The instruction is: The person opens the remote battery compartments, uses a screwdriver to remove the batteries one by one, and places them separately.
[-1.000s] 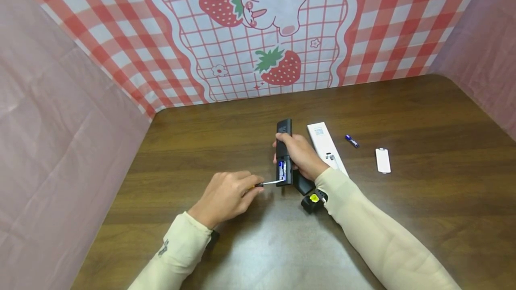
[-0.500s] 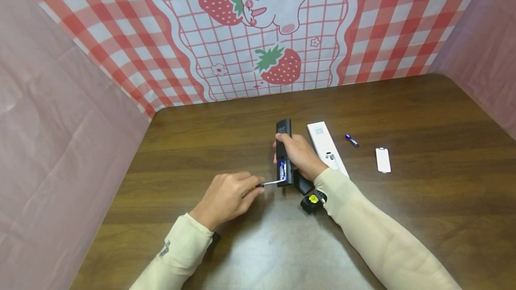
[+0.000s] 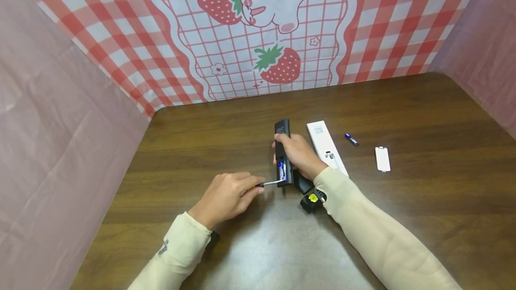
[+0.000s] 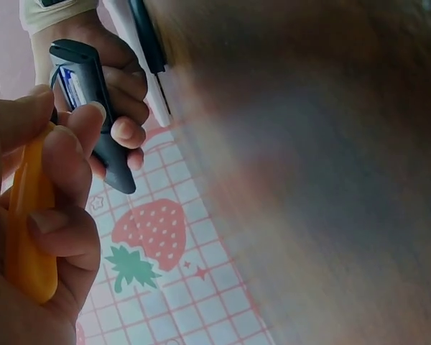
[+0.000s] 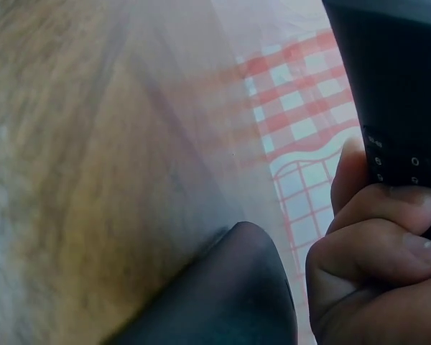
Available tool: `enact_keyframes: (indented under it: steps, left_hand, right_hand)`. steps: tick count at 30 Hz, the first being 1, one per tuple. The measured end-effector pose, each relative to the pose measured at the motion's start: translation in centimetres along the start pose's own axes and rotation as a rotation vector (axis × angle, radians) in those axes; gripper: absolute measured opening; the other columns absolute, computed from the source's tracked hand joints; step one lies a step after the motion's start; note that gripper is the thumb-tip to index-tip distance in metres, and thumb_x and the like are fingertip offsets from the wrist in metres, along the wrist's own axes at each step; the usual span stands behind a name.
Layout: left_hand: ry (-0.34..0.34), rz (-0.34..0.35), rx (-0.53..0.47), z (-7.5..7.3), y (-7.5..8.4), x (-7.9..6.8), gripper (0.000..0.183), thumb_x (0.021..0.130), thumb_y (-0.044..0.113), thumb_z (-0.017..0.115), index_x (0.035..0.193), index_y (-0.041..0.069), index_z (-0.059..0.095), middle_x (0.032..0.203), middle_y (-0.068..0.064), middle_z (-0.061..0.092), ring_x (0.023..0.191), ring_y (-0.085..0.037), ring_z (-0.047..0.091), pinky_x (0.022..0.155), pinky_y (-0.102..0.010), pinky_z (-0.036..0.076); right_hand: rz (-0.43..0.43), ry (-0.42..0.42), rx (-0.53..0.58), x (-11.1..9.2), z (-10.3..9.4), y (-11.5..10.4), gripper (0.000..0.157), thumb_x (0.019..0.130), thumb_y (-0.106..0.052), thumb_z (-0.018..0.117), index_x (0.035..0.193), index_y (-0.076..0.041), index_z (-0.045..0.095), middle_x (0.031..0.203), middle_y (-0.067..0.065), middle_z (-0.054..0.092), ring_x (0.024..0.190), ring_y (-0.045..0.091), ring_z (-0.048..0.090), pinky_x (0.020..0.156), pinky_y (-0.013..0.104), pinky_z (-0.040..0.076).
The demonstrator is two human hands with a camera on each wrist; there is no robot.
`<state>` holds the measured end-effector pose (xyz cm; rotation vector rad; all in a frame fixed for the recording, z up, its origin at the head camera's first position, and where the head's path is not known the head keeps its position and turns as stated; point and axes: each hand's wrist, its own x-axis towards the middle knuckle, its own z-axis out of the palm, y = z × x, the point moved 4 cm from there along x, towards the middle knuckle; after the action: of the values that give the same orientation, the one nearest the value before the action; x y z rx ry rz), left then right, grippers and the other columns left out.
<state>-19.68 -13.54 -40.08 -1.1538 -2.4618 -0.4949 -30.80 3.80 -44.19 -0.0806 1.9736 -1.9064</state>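
A black remote control [image 3: 281, 144] is gripped by my right hand [image 3: 298, 151], its back facing up and its lower end nearest me. Blue batteries [image 3: 282, 170] lie in its uncovered battery compartment. My left hand [image 3: 230, 196] pinches a screwdriver, whose orange handle [image 4: 34, 223] runs along the curled fingers in the left wrist view. Its thin metal shaft [image 3: 272, 182] reaches over the compartment's lower end, with the tip right at the batteries. In the right wrist view several keys show on the remote's front [image 5: 395, 108], beside my curled right fingers.
A white remote [image 3: 322, 140] with an uncovered compartment lies right of my right hand. Farther right are a loose blue battery [image 3: 351, 139] and a white battery cover [image 3: 382, 159]. A black object [image 3: 303, 182] sits under my right wrist. A checkered cloth [image 3: 387, 26] hangs behind the table.
Both hands keep their hold in almost the same place. The remote's far end shifts very slightly left, and the screwdriver tip stays at the compartment's lower end.
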Motion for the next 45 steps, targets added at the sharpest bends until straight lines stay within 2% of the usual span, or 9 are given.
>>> enact_keyframes:
  steps: [5, 16, 26, 40, 45]
  left_hand:
    - [0.000, -0.005, -0.021, 0.1, 0.0, 0.0, 0.015, 0.095, 0.019, 0.071, 0.105, 0.009, 0.075, 0.086, 0.003, 0.071, 0.069, -0.006, 0.063, 0.060, -0.028, 0.053]
    - [0.014, 0.022, 0.010, 0.3, 0.5, 0.2, 0.010, 0.093, 0.016, 0.072, 0.100, 0.009, 0.074, 0.079, 0.005, 0.068, 0.063, -0.004, 0.059, 0.056, -0.027, 0.052]
    - [0.076, 0.033, 0.081, 0.4, 1.0, 0.1, 0.015, 0.090, 0.016, 0.075, 0.101, 0.006, 0.075, 0.078, 0.001, 0.070, 0.062, -0.009, 0.064, 0.056, -0.030, 0.054]
    - [0.133, 0.037, 0.113, 0.2, 1.0, -0.3, 0.017, 0.090, 0.017, 0.074, 0.102, 0.004, 0.076, 0.076, 0.000, 0.069, 0.059, -0.007, 0.062, 0.055, -0.026, 0.053]
    - [0.132, 0.020, 0.106, 0.1, 1.0, -0.4, 0.018, 0.091, 0.017, 0.073, 0.103, 0.004, 0.076, 0.077, -0.001, 0.070, 0.060, -0.008, 0.063, 0.055, -0.026, 0.054]
  right_hand:
    - [0.001, 0.005, 0.009, 0.0, 0.1, 0.0, 0.049, 0.103, -0.039, 0.045, 0.121, 0.005, 0.058, 0.091, 0.026, 0.067, 0.065, 0.022, 0.067, 0.057, 0.036, 0.056]
    - [-0.006, 0.029, -0.009, 0.1, 0.2, 0.0, 0.047, 0.103, -0.035, 0.045, 0.116, 0.008, 0.059, 0.083, 0.024, 0.066, 0.060, 0.021, 0.064, 0.057, 0.033, 0.054]
    - [0.001, 0.040, 0.020, 0.1, 0.0, -0.1, 0.044, 0.103, -0.032, 0.043, 0.114, 0.009, 0.057, 0.077, 0.018, 0.066, 0.059, 0.020, 0.063, 0.054, 0.032, 0.053]
    - [0.037, 0.044, 0.048, 0.1, -0.4, -0.1, 0.045, 0.103, -0.033, 0.044, 0.117, 0.008, 0.055, 0.083, 0.020, 0.067, 0.062, 0.019, 0.065, 0.056, 0.033, 0.055]
    - [0.045, 0.046, 0.055, 0.1, -0.4, 0.0, 0.045, 0.102, -0.033, 0.043, 0.117, 0.008, 0.055, 0.084, 0.020, 0.067, 0.062, 0.019, 0.065, 0.055, 0.033, 0.055]
